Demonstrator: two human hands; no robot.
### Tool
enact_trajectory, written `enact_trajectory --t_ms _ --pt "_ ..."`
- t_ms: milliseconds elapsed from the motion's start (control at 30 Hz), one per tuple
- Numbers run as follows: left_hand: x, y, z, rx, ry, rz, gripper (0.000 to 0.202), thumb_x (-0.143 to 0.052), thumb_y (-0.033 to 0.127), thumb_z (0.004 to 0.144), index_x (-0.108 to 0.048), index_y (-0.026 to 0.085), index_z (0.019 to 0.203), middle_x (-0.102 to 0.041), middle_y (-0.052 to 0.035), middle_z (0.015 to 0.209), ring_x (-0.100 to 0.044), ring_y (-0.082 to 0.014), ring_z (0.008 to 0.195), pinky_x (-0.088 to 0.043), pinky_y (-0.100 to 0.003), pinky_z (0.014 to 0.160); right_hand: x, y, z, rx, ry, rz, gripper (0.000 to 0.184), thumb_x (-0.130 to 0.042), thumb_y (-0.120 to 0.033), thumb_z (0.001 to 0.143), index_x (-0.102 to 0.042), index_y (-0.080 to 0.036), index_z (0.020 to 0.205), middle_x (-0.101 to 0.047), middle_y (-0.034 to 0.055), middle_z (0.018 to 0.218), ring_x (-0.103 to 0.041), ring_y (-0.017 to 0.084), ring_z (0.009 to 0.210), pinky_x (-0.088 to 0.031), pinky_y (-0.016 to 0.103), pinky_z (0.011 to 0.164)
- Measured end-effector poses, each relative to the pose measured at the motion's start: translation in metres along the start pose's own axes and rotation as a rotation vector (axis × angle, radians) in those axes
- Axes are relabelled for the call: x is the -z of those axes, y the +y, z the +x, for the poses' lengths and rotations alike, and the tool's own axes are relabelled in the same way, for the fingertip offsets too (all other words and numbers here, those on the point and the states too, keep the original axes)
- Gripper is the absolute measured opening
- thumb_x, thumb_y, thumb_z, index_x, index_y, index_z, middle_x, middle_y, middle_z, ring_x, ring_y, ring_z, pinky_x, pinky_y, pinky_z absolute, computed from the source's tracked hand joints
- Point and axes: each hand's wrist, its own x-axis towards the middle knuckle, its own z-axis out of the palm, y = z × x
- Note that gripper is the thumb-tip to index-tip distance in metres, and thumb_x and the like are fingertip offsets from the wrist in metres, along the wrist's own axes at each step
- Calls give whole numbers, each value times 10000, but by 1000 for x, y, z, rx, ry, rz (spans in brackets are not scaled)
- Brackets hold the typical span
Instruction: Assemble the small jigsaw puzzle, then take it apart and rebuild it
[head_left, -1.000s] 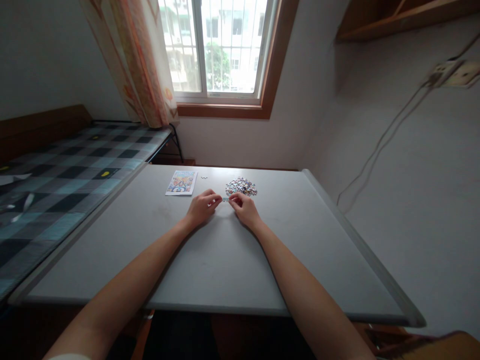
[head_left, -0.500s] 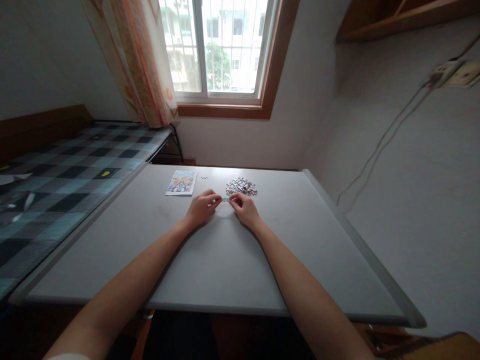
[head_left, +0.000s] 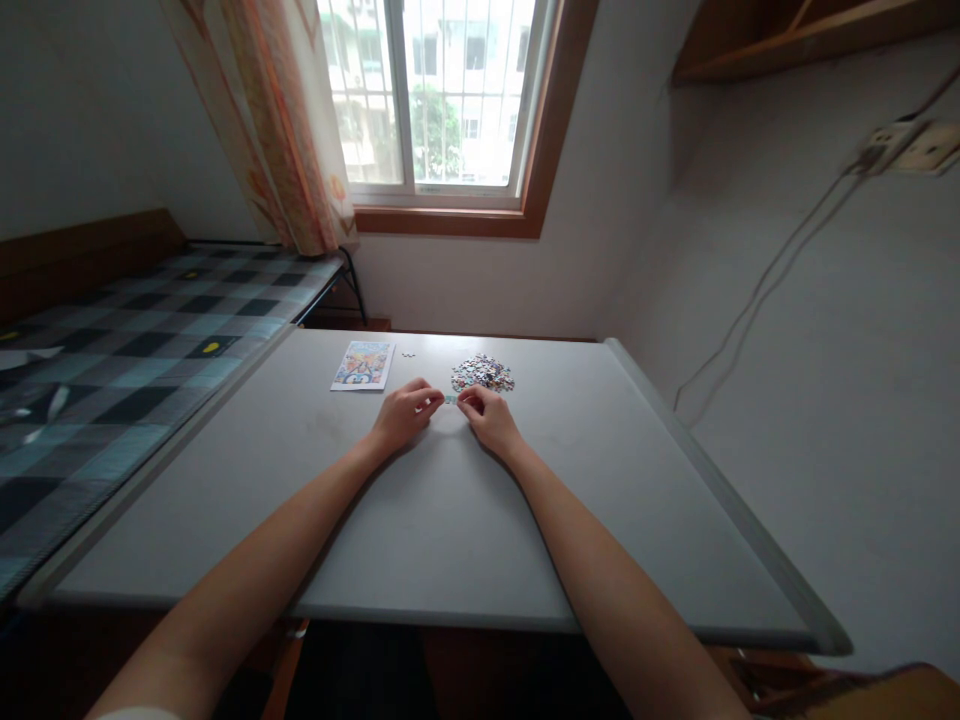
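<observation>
Small greenish jigsaw puzzle pieces [head_left: 451, 400] sit between my fingertips, over the middle of the white table [head_left: 450, 520]. My left hand [head_left: 405, 412] pinches them from the left, its fingers closed. From the other side my right hand [head_left: 489, 415] grips them between thumb and fingers. Whether the pieces are joined is too small to tell. Just beyond my right hand lies a heap of loose jigsaw pieces [head_left: 484, 371]. A printed picture sheet [head_left: 363, 366] rests flat beyond my left hand, with a few small pieces [head_left: 408, 354] to its right.
A bed with a checked cover [head_left: 150, 340] stands along the table's left side. At the back are a window [head_left: 465, 100] and an orange curtain [head_left: 281, 130]. Cables [head_left: 765, 285] hang down the right wall from a socket [head_left: 889, 148].
Almost nothing differs. Both hands keep their places, and the puzzle pieces between the fingertips look slightly tilted and greener now.
</observation>
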Motion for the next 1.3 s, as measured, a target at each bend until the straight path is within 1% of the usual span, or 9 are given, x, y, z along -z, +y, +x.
enact_trajectory --t_ms 300,567,833,933,1000,1067,1167,1233,1300 --pt "0 1 0 7 4 -9 188 -541 322 883 -694 214 856 -624 -15 818 -576 -104 621 -454 -225 598 0 1 0 -3 -4 6 114 -571 -292 780 -615 -187 787 -629 6 677 -568 137 629 -433 249 626" --pt "0 2 1 16 -1 -14 175 -549 304 878 -691 207 849 -626 -17 828 -580 -100 619 -460 -218 585 0 2 1 -1 -1 -3 99 -572 -270 782 -618 -184 787 -631 8 687 -563 134 628 -430 249 627" --pt "0 1 0 8 -3 -12 170 -548 290 881 -697 211 862 -631 -17 826 -596 -106 651 -468 -214 587 2 7 1 48 -15 -116 88 -569 -231 808 -640 -184 786 -648 26 751 -572 152 696 -434 275 681" --pt "1 1 -1 -8 2 23 170 -543 285 887 -693 206 879 -634 -17 832 -603 -108 662 -464 -218 591 3 11 2 71 -8 -204 79 -575 -196 815 -652 -192 798 -657 36 790 -571 169 751 -435 301 740" --pt "2 2 0 -53 -19 77 177 -530 284 898 -688 205 912 -642 -23 861 -609 -118 695 -470 -234 629 3 14 2 101 8 -302 76 -592 -182 814 -663 -195 791 -651 50 825 -556 192 826 -422 331 806" --pt "1 4 0 -127 -62 155 192 -515 293 911 -681 208 955 -650 -34 901 -612 -141 763 -477 -266 705 4 15 2 120 21 -390 71 -611 -180 812 -677 -195 791 -634 65 864 -529 212 897 -405 354 857" --pt "0 9 0 -224 -132 284 228 -509 315 915 -664 213 1048 -650 -53 968 -596 -184 881 -463 -327 810 4 15 1 112 22 -452 78 -617 -178 813 -693 -193 810 -611 75 898 -502 223 936 -402 359 873" --pt "0 14 0 -254 -175 361 264 -520 339 905 -646 218 1102 -641 -62 1020 -578 -209 935 -446 -362 846 3 14 0 103 12 -469 89 -611 -178 819 -698 -194 813 -607 76 905 -494 227 942 -404 361 875" --pt "-1 20 -1 -264 -220 417 282 -525 367 896 -639 225 1112 -629 -66 1071 -563 -224 977 -427 -384 873 3 12 -1 94 7 -482 96 -606 -185 825 -700 -198 813 -607 75 907 -491 230 945 -405 366 879"
